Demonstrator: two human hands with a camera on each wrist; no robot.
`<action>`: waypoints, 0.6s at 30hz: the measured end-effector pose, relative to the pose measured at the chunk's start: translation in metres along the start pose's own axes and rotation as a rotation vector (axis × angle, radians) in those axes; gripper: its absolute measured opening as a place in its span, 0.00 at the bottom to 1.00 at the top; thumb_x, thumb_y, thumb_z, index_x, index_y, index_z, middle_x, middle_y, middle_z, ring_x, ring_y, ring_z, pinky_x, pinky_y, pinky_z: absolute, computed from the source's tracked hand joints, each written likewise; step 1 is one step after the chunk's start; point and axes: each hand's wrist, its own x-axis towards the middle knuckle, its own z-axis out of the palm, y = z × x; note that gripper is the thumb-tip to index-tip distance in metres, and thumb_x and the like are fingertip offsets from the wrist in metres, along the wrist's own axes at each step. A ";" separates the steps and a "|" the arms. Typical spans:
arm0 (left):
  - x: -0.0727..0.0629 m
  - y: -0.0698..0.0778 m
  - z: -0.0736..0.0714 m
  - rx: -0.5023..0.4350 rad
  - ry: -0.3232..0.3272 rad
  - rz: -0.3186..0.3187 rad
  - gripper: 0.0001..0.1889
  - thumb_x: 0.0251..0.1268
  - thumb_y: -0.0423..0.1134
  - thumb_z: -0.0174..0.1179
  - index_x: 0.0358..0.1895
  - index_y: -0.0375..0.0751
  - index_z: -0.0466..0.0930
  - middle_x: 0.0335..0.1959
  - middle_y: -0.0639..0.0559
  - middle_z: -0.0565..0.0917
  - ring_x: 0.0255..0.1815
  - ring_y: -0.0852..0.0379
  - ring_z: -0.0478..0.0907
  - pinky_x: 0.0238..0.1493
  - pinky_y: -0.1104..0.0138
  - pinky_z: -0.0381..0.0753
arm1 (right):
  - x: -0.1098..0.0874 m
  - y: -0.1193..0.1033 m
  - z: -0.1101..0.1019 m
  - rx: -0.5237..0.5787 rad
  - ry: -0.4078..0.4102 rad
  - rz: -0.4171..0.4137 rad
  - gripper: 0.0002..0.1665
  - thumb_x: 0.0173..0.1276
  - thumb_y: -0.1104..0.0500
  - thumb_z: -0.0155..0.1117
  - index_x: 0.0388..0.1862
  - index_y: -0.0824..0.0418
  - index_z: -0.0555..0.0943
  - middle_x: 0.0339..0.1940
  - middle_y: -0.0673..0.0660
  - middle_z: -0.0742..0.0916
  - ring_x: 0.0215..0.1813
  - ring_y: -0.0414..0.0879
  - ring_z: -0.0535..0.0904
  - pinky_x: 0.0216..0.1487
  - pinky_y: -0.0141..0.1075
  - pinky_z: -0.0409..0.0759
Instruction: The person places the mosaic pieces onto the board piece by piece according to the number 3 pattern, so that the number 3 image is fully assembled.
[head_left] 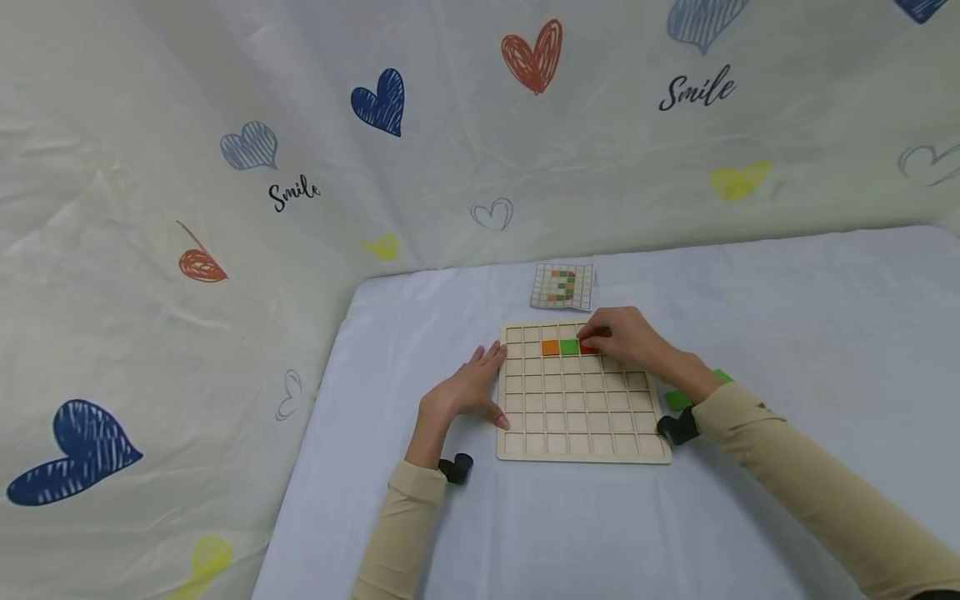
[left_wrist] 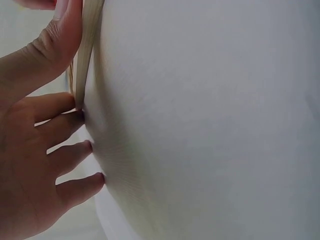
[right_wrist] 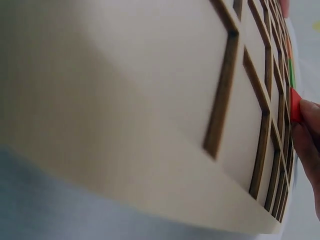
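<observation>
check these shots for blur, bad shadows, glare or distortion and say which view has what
Head: fairly even light, a soft shadow beside the right sleeve on the white cloth; left wrist: dimmer, a soft shadow along the wooden board; right wrist: the board's near part is blurred and its edge looks bowed, probably lens distortion; no strong glare in any view.

My left sleeve [head_left: 401, 529] and right sleeve [head_left: 817, 487] are long and beige, my left wrist camera [head_left: 457, 469] and right wrist camera [head_left: 678, 426] black (stubby things, both).
</observation>
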 end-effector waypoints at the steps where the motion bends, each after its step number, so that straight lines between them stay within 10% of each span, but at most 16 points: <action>1: 0.000 0.000 0.000 0.000 -0.001 0.004 0.67 0.45 0.40 0.84 0.85 0.42 0.43 0.87 0.49 0.42 0.87 0.45 0.34 0.85 0.50 0.43 | 0.000 0.000 0.000 -0.009 0.006 -0.006 0.07 0.67 0.69 0.69 0.41 0.67 0.91 0.39 0.60 0.91 0.45 0.56 0.86 0.49 0.51 0.86; 18: -0.001 -0.002 0.000 0.003 0.000 0.013 0.67 0.46 0.39 0.83 0.85 0.41 0.43 0.87 0.48 0.42 0.87 0.45 0.34 0.85 0.49 0.42 | -0.006 -0.005 -0.004 -0.013 0.021 -0.009 0.05 0.66 0.71 0.68 0.38 0.66 0.89 0.38 0.59 0.92 0.42 0.54 0.87 0.47 0.50 0.86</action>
